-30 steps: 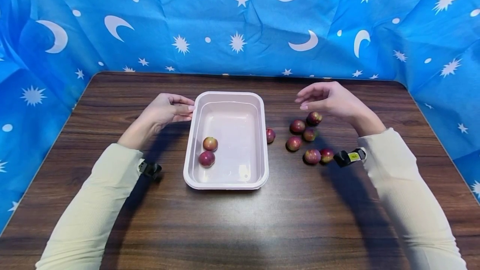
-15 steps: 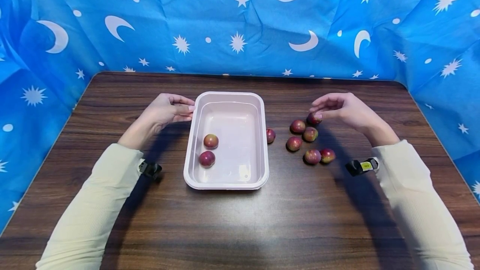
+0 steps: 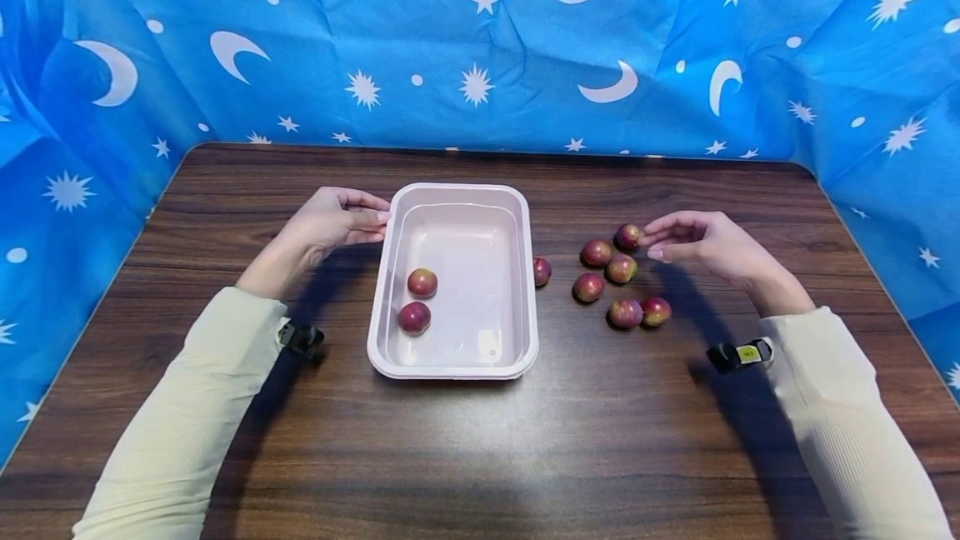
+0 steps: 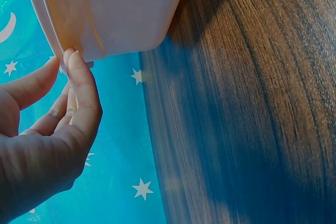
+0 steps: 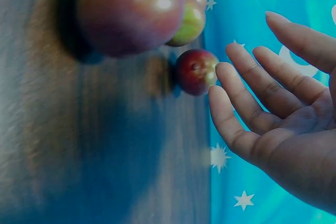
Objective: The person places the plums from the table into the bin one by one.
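Near the middle of the dark wood-grain desk (image 3: 480,457): one pale rectangular tray (image 3: 468,252), long sides running front to back. Inside it, toward the left wall: two plums (image 3: 414,318), red and yellow, one just beyond the other. Hands, well apart. Left hand (image 3: 322,222): pinching the tray's rim at the far left side, thumb against fingers. Beside the tray's right wall: single plum (image 3: 542,272), partly hidden by the rim. Farther right: four plums (image 3: 596,253), closely grouped; nearer, a pair of plums (image 3: 626,313), side by side. Right hand (image 3: 716,247): just right of the group's farthest plum, fingers loosely extended, thumb apart; contact cannot be told. Outward: cream sleeves (image 3: 832,390), black wrist devices (image 3: 302,340). Behind: blue cloth (image 3: 450,15), white moons and stars
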`<state>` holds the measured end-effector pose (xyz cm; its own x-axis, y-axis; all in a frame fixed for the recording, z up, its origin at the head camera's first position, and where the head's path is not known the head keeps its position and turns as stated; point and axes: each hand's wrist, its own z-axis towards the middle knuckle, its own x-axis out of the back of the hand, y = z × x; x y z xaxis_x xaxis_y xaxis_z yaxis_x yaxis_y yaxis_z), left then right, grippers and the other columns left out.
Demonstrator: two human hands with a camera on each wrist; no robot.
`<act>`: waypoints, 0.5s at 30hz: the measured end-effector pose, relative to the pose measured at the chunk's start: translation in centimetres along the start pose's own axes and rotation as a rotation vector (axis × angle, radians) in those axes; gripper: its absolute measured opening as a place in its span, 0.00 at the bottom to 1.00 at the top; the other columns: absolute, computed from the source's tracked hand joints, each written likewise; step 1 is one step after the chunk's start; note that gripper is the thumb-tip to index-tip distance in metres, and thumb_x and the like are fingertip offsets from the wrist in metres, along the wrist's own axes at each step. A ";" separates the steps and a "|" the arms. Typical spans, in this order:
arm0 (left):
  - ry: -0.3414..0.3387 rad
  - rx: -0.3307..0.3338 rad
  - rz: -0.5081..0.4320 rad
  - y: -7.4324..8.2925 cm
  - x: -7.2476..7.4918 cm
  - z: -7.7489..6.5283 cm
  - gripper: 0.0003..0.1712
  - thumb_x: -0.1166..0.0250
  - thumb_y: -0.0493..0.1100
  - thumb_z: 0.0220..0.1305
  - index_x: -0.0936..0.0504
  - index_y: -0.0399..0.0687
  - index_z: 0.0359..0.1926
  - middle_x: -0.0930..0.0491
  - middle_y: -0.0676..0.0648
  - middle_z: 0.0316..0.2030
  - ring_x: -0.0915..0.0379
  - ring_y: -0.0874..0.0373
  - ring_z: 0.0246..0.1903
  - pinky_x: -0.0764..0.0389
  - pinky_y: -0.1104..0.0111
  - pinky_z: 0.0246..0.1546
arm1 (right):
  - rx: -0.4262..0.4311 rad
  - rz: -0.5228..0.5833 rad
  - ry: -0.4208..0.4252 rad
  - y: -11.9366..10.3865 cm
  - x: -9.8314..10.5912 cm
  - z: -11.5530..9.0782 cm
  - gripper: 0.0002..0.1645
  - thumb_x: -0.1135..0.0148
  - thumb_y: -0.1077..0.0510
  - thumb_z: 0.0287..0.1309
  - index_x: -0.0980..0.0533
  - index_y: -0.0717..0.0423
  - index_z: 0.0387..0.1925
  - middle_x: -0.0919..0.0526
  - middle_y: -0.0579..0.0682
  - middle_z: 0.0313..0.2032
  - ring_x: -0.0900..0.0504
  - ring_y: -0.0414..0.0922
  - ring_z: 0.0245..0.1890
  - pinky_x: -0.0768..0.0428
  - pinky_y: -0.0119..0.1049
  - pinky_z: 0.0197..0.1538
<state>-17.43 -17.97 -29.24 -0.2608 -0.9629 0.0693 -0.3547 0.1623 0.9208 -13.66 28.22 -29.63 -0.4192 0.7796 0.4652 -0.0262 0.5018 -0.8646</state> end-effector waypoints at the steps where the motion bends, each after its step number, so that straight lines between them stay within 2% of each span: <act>1: 0.000 0.000 0.002 0.0 0.0 0.0 0.18 0.46 0.27 0.62 0.34 0.21 0.53 0.21 0.48 0.28 0.22 0.62 0.28 0.21 0.62 0.45 | 0.005 0.005 -0.008 0.3 0.0 -0.1 0.21 0.41 0.63 0.58 0.31 0.72 0.50 0.19 0.51 0.39 0.20 0.38 0.37 0.19 0.27 0.40; 15: 0.002 -0.006 0.014 0.0 0.0 0.1 0.19 0.44 0.29 0.62 0.33 0.22 0.52 0.21 0.48 0.28 0.22 0.61 0.27 0.21 0.62 0.44 | -0.049 0.002 -0.005 2.3 -1.1 -1.9 0.22 0.40 0.61 0.58 0.31 0.72 0.50 0.19 0.56 0.41 0.20 0.36 0.37 0.19 0.28 0.39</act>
<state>-17.45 -17.94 -29.30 -0.2639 -0.9610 0.0826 -0.3453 0.1741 0.9222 -11.48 29.23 -31.78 -0.4234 0.7787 0.4629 0.0189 0.5184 -0.8549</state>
